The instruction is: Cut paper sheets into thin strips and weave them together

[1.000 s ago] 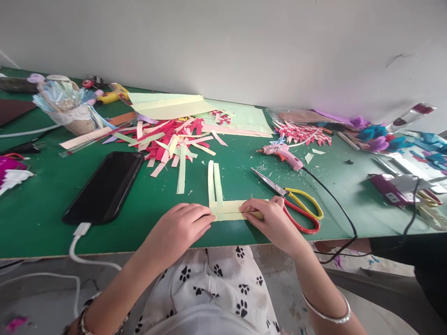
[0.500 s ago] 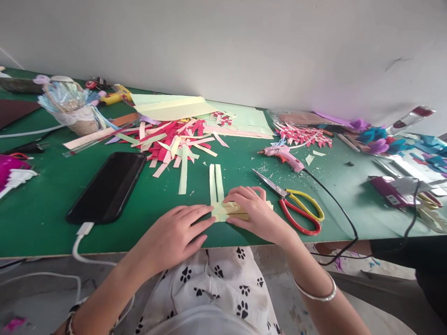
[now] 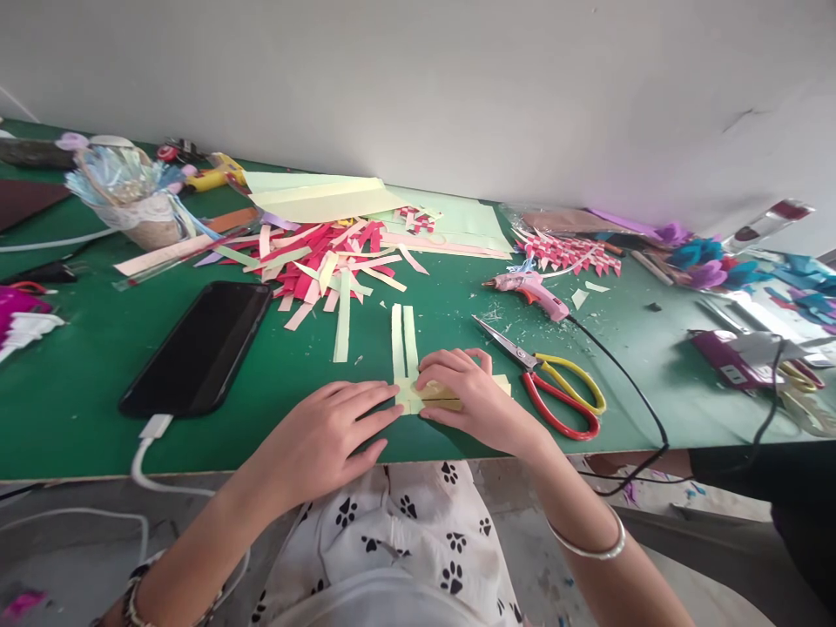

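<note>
Pale yellow-green paper strips (image 3: 408, 396) lie crossed on the green table in front of me, two pointing away and others running right beneath my right hand. My left hand (image 3: 336, 427) lies flat, fingers stretched and apart, its fingertips touching the left edge of the crossing. Over the sideways strips arches my right hand (image 3: 463, 392), fingers bent, with index finger and thumb gripping them near the crossing. It hides part of the strips. Just right of that hand are scissors (image 3: 532, 370) with one red and one yellow handle, blades partly apart.
Behind the strips sits a heap of red, pink and green paper strips (image 3: 320, 270), with pale sheets (image 3: 313, 198) beyond. A black phone (image 3: 199, 348) charges at left. A pink glue gun (image 3: 532, 292) trails its black cord rightward. The table's front edge is close to my lap.
My right hand has shifted very slightly left along the strips, its fingers a little more bent. My left hand stays in place.
</note>
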Demonstrator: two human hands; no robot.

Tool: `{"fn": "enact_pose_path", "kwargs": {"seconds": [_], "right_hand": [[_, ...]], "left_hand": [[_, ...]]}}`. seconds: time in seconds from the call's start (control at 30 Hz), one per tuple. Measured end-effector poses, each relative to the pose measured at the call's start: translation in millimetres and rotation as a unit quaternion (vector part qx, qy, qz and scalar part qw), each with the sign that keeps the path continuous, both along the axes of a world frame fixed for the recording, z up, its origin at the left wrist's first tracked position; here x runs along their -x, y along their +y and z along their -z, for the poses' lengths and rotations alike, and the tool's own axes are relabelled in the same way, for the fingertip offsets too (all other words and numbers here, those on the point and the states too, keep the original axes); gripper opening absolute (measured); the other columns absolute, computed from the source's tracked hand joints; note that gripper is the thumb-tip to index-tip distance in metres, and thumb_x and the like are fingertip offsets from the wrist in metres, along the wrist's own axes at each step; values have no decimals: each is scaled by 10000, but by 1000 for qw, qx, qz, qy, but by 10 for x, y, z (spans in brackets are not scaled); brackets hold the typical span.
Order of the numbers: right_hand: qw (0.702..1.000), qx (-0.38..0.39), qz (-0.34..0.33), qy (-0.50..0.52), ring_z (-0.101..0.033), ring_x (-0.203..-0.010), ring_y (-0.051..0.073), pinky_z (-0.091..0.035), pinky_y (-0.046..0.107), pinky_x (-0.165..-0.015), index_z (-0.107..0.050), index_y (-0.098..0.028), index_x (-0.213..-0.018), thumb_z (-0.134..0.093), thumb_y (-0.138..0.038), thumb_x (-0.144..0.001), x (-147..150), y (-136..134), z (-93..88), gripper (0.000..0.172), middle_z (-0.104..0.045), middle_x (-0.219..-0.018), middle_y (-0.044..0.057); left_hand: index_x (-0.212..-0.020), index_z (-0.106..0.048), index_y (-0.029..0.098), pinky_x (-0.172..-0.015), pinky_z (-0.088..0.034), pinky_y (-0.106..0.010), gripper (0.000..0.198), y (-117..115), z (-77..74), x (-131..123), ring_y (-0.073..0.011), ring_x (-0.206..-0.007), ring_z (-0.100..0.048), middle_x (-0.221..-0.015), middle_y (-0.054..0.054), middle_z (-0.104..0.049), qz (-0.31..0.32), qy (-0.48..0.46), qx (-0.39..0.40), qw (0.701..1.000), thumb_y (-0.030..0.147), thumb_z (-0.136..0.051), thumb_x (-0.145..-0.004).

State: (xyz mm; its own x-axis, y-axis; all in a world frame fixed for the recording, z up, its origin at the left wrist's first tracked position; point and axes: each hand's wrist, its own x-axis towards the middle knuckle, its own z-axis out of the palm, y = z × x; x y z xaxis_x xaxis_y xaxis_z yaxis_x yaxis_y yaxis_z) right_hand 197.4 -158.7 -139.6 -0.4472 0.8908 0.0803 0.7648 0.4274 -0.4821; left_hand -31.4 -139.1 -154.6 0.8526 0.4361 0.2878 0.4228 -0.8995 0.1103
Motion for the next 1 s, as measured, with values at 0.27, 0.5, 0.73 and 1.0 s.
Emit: {"fn": "enact_pose_path", "kwargs": {"seconds": [0.27, 0.5, 0.73, 1.0], "right_hand": [[1000, -5, 4, -8, -530, -975, 181, -236, 403, -955, -549, -230, -956, -542, -311, -850, -7, -18, -25, 133, -578, -1073, 33], [1000, -12, -2, -17, -497, -1060, 220, -282, 406, -935, -542, -255, -1095, -547, -377, -837, 4, -16, -6, 285, -548, -1174, 61], [999, -22, -4, -37, -483, -1073, 209, -292, 381, -924, -564, -255, -1062, -532, -370, -852, 6, -22, 4, 243, -540, -1201, 50], [1000, -10, 11, -6, -510, -1073, 196, -255, 397, -953, -572, -249, -1013, -563, -345, -838, -15, -41, 17, 199, -567, -1200, 26]], "left_hand": [[-1135, -608, 214, -864, -496, -368, 320, -6, -17, 2, -210, -1066, -573, -1207, -53, -603, -3, -6, 11, 1000, 218, -416, -880], [-1126, -612, 220, -861, -496, -369, 316, 3, -27, -2, -209, -1062, -573, -1202, -53, -606, -4, -6, 7, 1000, 221, -419, -876], [-1140, -606, 221, -863, -494, -374, 321, 3, -24, -7, -212, -1067, -568, -1210, -51, -600, -3, 3, 8, 1000, 227, -414, -883], [-1145, -602, 221, -869, -490, -364, 319, -4, -15, 3, -207, -1073, -565, -1216, -56, -595, -5, -2, 10, 1000, 223, -427, -878]]}}
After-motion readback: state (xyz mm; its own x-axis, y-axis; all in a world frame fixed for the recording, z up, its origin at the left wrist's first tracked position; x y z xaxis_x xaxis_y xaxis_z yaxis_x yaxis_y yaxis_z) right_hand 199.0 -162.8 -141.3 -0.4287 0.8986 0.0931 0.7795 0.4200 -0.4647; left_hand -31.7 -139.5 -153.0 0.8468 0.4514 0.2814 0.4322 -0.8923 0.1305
